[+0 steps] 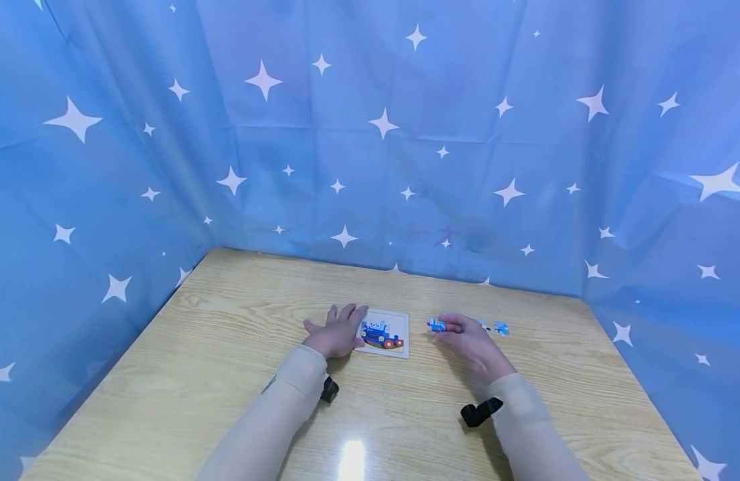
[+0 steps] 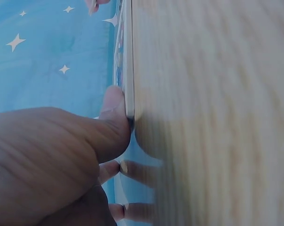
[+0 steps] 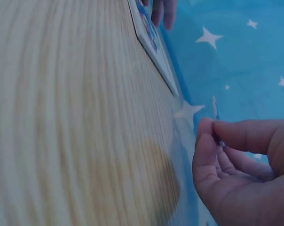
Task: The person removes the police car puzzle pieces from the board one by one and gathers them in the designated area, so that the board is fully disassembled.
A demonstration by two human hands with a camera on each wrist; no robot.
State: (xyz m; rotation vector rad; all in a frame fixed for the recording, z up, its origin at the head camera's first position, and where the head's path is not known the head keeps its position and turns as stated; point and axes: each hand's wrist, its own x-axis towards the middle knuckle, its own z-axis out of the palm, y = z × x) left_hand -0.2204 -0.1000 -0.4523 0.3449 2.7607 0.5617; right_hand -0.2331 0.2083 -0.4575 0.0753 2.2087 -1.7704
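Note:
A white-framed jigsaw puzzle board (image 1: 404,334) with a blue train picture lies on the table. My left hand (image 1: 338,331) rests at its left side with fingers spread; in the left wrist view the thumb (image 2: 114,106) touches the edge of the board. To the right of the board, my right hand (image 1: 468,341) pinches a small blue puzzle piece (image 1: 436,325) between thumb and fingertips. That piece appears nearly edge-on in the right wrist view, partly covered by the fingers. Another blue puzzle piece (image 1: 501,328) lies on the table just beyond the right hand, with more partly hidden behind the hand.
The wooden table (image 1: 225,374) stretches around both hands, with its back edge against a blue star-patterned curtain (image 1: 370,167). Curtain also hangs along the left and right sides. Each wrist carries a black camera mount, such as the right one (image 1: 480,412).

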